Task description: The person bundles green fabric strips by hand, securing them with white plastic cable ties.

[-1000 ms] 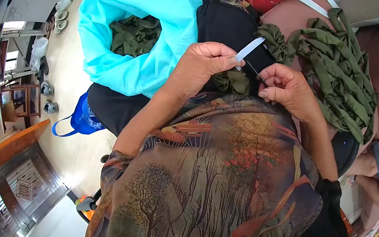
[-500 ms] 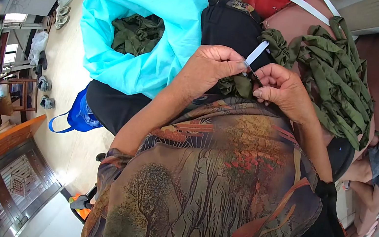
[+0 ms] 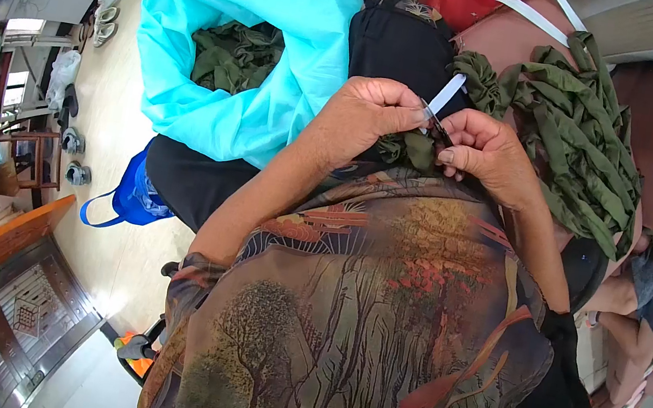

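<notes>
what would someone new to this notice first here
Probably the bright turquoise bag at upper left, open around dark green cloth. Next, the two hands at centre: the left hand pinches a white strip, the right hand a thin dark tool.

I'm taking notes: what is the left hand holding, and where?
The left hand pinches a white strip between thumb and forefinger, below its protruding upper end.

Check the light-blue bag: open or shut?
Open: the light-blue bag has its mouth spread wide, and the dark green fabric shows inside.
</notes>
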{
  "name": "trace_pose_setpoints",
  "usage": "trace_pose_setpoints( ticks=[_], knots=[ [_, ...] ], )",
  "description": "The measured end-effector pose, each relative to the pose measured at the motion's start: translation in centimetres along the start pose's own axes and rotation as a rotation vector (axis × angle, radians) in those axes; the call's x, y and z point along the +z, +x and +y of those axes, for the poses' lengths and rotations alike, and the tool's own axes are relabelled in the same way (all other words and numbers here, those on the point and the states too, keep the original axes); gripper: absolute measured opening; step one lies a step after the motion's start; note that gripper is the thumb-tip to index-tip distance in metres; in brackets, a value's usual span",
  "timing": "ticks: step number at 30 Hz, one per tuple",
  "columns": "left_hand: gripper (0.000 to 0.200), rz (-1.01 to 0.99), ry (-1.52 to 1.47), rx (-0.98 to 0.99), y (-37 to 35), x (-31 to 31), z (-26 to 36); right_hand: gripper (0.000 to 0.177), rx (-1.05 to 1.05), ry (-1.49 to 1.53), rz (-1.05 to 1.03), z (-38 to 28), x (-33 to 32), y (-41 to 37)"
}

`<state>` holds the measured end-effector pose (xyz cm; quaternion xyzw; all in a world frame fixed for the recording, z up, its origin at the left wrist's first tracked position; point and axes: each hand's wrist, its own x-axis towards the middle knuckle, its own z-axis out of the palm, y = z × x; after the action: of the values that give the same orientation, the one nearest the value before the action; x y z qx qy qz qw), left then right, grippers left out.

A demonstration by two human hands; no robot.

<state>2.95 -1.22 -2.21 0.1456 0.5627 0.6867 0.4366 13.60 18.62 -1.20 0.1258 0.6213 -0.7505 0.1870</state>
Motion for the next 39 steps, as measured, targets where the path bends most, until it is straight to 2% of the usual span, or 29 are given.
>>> trace_pose_setpoints(
  ticks=[20, 23, 26, 29, 32, 33, 36, 39],
  knots=[
    [0.009, -0.04, 0.021, 0.002, 0.2, -0.2, -0.2, 0.02, -0.025, 0.034, -0.011, 0.9, -0.9, -0.2],
    [0.009, -0.027, 0.004, 0.05, 0.0, -0.4, -0.3, 0.023, -0.038, -0.122, 0.147, 1.3, -2.1, -2.6],
    [0.01, -0.029, -0.018, 0.13, 0.0, -0.8, -0.6, 0.027, -0.159, -0.572, 0.416, 4.8, -4.3, -5.7],
    [0.011, -0.052, -0.005, 0.206, 0.3, -1.1, -1.1, 0.028, -0.07, -1.274, 0.637, 7.8, -5.5, -9.4],
    [0.01, -0.058, 0.019, 0.267, 0.4, -0.9, -1.2, 0.027, 0.062, -1.513, 0.716, 10.5, -5.5, -11.5],
    [0.01, -0.06, 0.028, 0.288, 0.4, -0.8, -1.0, 0.028, 0.063, -1.5, 0.69, 10.3, -5.1, -11.6],
    [0.008, -0.063, 0.181, 0.425, 0.3, -0.4, -0.5, 0.025, -0.236, -1.455, 0.725, 8.3, -4.5, -10.5],
    [0.007, -0.087, 0.303, 0.57, 0.3, 0.2, -0.6, 0.024, -0.312, -0.7, 0.582, 3.6, -2.5, -6.8]
  ],
)
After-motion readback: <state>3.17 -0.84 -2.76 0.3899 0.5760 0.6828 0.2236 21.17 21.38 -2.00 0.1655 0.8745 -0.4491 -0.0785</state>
